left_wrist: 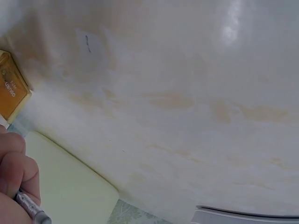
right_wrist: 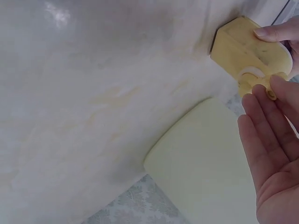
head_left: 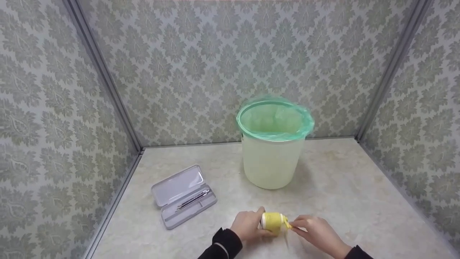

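Observation:
A small yellow crank pencil sharpener (head_left: 272,220) lies sideways between the two hands, low over the table. Its body is gripped by my left hand (head_left: 246,226), whose thumb lies on the yellow casing in the right wrist view. From the curled left fingers (left_wrist: 18,170) in the left wrist view sticks the silvery end of a pencil (left_wrist: 30,206); its other end is hidden. On the other side, my right hand (head_left: 318,232) pinches the sharpener's yellow crank handle (right_wrist: 270,92) between thumb and fingertips, the other fingers nearly straight.
Behind the hands stands a pale bin (head_left: 271,163) lined with a green bag (head_left: 306,124). To the left, a grey pencil case (head_left: 184,217) lies with its lid up, several pencils (head_left: 194,200) inside. Patterned panels (head_left: 197,72) enclose the back and sides of the marbled table (head_left: 345,187).

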A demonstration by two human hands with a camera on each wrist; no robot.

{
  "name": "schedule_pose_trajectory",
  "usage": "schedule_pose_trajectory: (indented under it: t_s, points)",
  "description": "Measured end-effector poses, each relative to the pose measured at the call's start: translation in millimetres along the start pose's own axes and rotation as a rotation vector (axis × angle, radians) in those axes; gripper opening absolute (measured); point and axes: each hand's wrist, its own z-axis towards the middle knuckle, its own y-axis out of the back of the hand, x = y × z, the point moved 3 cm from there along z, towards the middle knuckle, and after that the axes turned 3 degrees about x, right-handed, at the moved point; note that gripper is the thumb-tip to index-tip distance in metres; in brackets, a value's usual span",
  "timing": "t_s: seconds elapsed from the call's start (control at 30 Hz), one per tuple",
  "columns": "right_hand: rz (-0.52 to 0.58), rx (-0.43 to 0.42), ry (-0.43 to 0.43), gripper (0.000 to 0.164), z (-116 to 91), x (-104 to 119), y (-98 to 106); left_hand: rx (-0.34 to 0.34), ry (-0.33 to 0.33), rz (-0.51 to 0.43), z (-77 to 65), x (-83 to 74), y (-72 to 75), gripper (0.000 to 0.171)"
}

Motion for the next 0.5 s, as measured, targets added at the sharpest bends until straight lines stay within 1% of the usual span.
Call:
schedule_pose_trajectory:
  t_s: [0.13,0.37,0.5]
  points:
    - [-0.015,-0.044,-0.009,0.014,4,-1,5,-0.001,-0.001,-0.010,0.2,-0.3,0.1,0.061]
    - [-0.042,-0.094,0.015,0.015,10,-3,7,0.014,0.006,-0.038,-0.7,0.7,0.1,0.060]
    - [-0.043,-0.124,0.031,0.015,13,-4,7,0.012,0.009,-0.020,-0.8,0.6,0.5,0.060]
